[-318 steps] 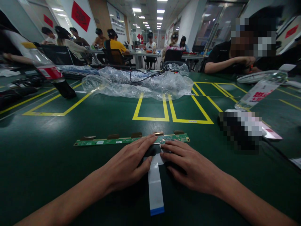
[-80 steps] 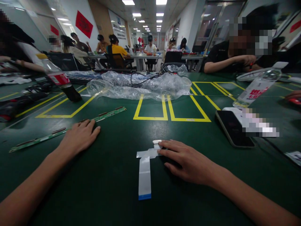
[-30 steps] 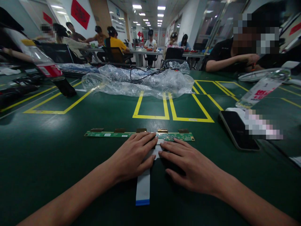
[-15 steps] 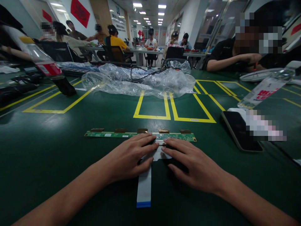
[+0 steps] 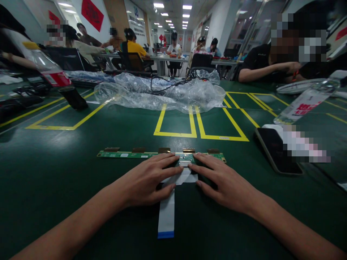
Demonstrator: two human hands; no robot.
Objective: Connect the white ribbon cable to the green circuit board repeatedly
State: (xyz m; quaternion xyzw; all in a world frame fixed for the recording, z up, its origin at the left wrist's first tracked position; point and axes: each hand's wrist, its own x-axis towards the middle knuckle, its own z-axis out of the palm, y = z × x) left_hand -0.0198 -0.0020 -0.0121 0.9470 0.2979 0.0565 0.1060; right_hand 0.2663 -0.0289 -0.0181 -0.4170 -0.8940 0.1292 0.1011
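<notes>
A long narrow green circuit board [image 5: 127,154] lies flat on the green table [image 5: 54,173] in front of me. A white flat ribbon cable [image 5: 166,213] with a blue end runs from the board toward me. My left hand [image 5: 148,178] lies flat, fingers stretched out, pressing the cable's top end beside the board. My right hand [image 5: 221,180] lies flat too, its fingertips on the board's edge at the cable's connector. Neither hand grips anything.
A black phone [image 5: 276,150] lies at the right, with a tilted clear bottle [image 5: 303,103] beyond it. Crumpled clear plastic wrap [image 5: 162,95] with a black wire lies past yellow tape boxes [image 5: 175,124]. A cola bottle [image 5: 54,77] stands at the left. Other people sit around.
Over the last second both hands stayed on the cable end; my right fingertips slid forward onto the board's edge. About 2.7 s ago the board lay off to the left under my left hand.
</notes>
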